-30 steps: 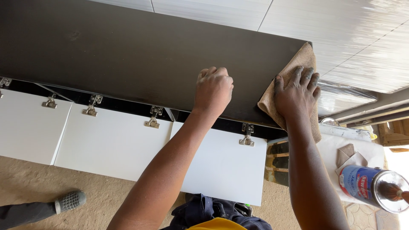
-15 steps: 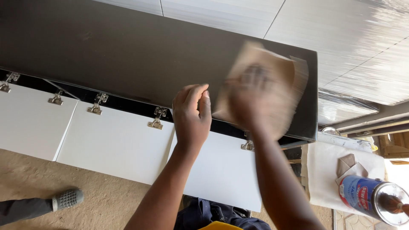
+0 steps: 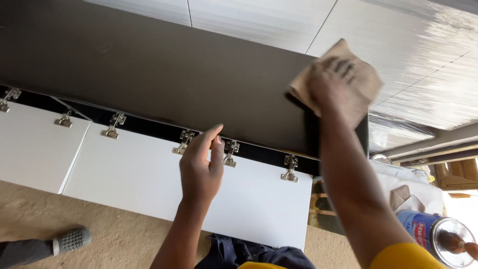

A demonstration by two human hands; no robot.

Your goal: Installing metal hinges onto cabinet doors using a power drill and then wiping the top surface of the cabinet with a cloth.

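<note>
Right hand (image 3: 334, 82), blurred, swept its cloth (image 3: 348, 74) rightward across dark panel (image 3: 149, 74).

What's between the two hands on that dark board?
In the head view, only bare dark board lies between the left hand and the right hand pressing the tan sheet.

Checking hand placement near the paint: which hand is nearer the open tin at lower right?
Right. The right hand presses a brown cloth on the dark panel, above the tin; the left hand rests farther left, by the hinges.
</note>
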